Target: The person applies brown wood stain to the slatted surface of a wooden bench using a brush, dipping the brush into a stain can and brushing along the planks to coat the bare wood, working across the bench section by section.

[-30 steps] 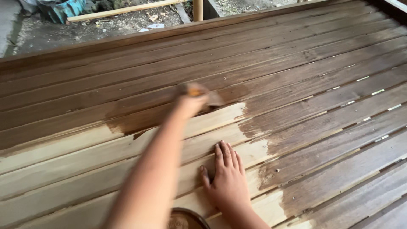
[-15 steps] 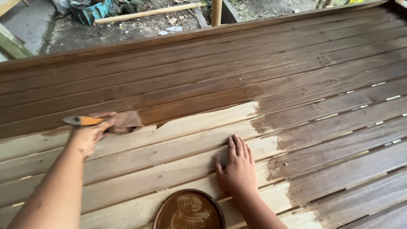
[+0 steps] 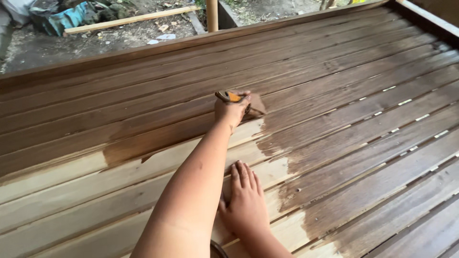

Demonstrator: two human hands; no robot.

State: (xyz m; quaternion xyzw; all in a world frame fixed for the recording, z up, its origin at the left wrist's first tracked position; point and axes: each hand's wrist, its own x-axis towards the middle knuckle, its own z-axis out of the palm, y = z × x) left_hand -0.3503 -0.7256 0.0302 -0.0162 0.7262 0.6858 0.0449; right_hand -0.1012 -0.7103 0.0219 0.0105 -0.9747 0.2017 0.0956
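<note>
My left hand [image 3: 233, 109] is clenched in a full grip around a paintbrush [image 3: 239, 101], its orange-marked handle sticking out on the near-left side of my fist and the stain-soaked bristles pressed flat to the wood just beyond and to the right of my knuckles. The brush lies roughly along the run of the slats, and it sits right at the edge where dark stain meets bare wood. From this grip, the unstained pale slats [image 3: 71, 191] lie toward me and off to the left, their long axis running left to right with a slight upward tilt; the stained brown slats [image 3: 363, 119] spread away to the right and beyond. My right hand [image 3: 245, 203] holds nothing: it rests open, palm down and fingers together, on a pale slat well nearer my body than the brush, so the left hand is the closer one to the stain edge. Just below my right wrist the dark rim of a round container [image 3: 217, 247] barely shows.
</note>
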